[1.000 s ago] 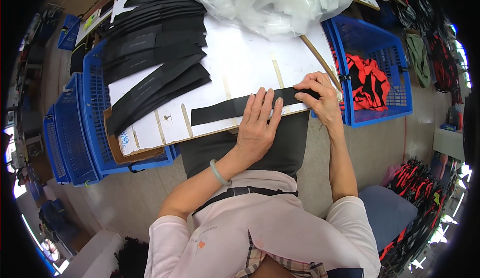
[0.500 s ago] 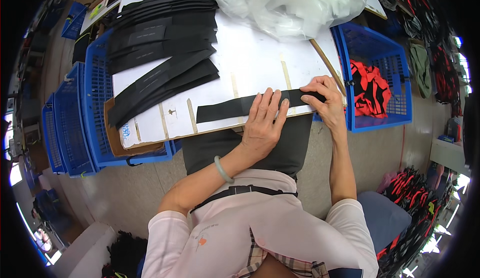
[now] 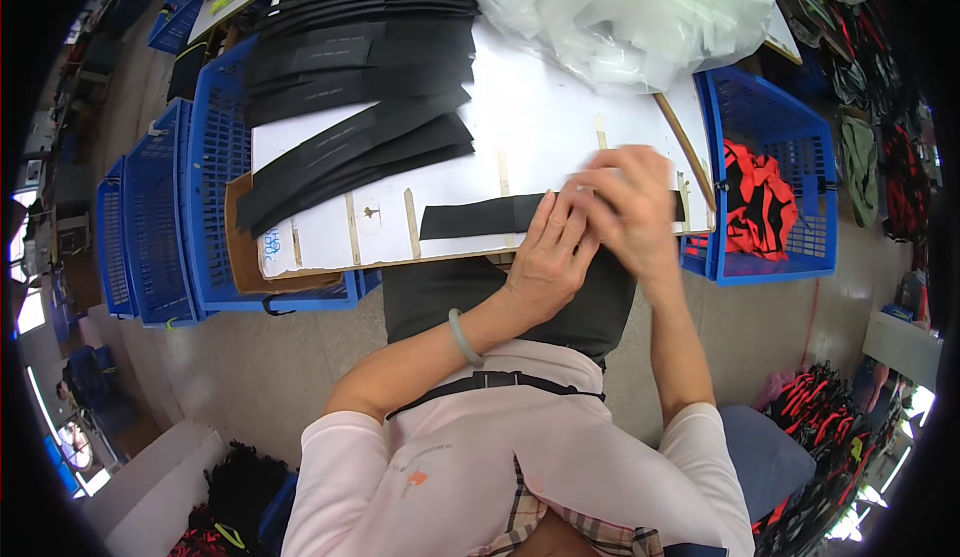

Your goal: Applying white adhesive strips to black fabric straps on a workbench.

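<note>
A flat black fabric strip (image 3: 465, 219) lies along the near edge of the white tabletop (image 3: 560, 107), with a lighter band across its middle. My left hand (image 3: 550, 269) rests on the strip, fingers stretched out together, palm at the table edge. Bent over the strip and close against the left fingertips is my right hand (image 3: 635, 212). Motion smears its fingers, so whether it grips anything cannot be seen. The strip's right end shows beyond it. To the left, a fanned pile of black strips (image 3: 360, 57) overhangs the table's left side.
A large translucent plastic bag (image 3: 620, 17) sits at the back right. Blue crates (image 3: 225, 157) flank the table on the left, around a cardboard box (image 3: 240, 247). At the right, another blue crate (image 3: 770, 117) holds red-and-black fabric pieces (image 3: 760, 202). A wooden stick (image 3: 685, 147) lies along the right side.
My right hand has left the strip's right end and moved left to my left fingers. The left hand stays on the strip. The whole view has shifted slightly.
</note>
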Available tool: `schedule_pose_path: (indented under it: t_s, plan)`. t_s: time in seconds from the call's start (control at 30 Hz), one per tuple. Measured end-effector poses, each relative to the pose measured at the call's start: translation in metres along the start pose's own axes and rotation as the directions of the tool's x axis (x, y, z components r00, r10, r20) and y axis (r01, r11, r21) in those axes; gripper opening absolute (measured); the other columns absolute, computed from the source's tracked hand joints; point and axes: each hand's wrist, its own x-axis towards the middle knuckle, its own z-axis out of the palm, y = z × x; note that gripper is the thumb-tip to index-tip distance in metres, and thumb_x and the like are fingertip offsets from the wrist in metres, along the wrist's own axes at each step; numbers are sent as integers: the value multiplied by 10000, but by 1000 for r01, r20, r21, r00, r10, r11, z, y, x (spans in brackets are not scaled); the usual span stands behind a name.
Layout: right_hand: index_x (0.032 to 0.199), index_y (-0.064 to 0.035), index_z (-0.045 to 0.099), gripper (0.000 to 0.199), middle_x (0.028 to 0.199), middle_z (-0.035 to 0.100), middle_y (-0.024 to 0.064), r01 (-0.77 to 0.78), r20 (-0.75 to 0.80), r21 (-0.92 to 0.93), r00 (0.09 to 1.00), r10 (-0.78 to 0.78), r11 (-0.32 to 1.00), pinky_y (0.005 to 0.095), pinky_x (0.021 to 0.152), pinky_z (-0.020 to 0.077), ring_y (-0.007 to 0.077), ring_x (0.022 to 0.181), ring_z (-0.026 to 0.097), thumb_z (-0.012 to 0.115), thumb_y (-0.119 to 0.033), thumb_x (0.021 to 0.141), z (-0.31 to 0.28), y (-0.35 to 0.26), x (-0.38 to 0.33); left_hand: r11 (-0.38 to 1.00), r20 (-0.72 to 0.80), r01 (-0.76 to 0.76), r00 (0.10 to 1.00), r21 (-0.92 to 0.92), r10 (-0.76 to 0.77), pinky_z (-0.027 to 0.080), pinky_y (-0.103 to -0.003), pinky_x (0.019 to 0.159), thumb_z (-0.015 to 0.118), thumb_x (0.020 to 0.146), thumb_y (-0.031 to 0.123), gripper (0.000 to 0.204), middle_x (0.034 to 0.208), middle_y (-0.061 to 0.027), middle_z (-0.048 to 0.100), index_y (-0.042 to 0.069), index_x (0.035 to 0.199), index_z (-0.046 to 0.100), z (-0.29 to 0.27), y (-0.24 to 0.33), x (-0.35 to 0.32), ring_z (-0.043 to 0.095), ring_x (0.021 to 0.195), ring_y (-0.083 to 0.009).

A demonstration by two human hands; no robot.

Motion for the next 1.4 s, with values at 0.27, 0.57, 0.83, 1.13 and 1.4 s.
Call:
schedule_pose_path:
  t_s: [0.27,0.57,0.83,1.13,1.4]
  plan:
    - [745,-81,653,215,739,611,33,32,400,263,906,-139,964,344,761,388,219,801,555,810,-146,614,75,-36,37,993,24,84,996,-84,-82,334,-495,1073,543,898,119,414,1345,-196,520,55,1306,566,8,4,-1,482,1274,-357]
    - [619,-58,656,174,607,603,17,-130,457,385,887,-66,914,323,738,368,203,703,542,810,-134,592,84,-41,50,996,27,69,997,-62,-67,320,-496,1085,513,899,128,445,1377,-201,496,52,1335,548,5,-5,-2,444,1315,-356]
    - [619,-59,660,165,596,604,16,-168,475,380,879,-37,910,327,753,371,207,695,538,804,-133,585,86,-40,47,997,26,55,998,-47,-54,325,-491,1086,504,892,152,463,1389,-202,482,44,1341,538,10,-1,-5,438,1321,-359]
    - [686,-55,645,173,644,592,43,-147,480,415,874,-79,898,346,653,403,207,651,512,796,-114,626,78,-41,53,994,94,63,994,-93,-54,327,-505,1087,511,862,130,512,1415,-237,439,5,1358,494,7,-1,-4,405,1337,-388]
    - [875,14,662,103,828,643,52,-557,405,760,808,428,334,260,749,450,128,778,585,682,-76,830,9,0,58,985,12,-53,998,-162,56,437,-351,809,589,746,118,357,900,-131,508,25,1085,654,-28,-15,12,504,893,-278]
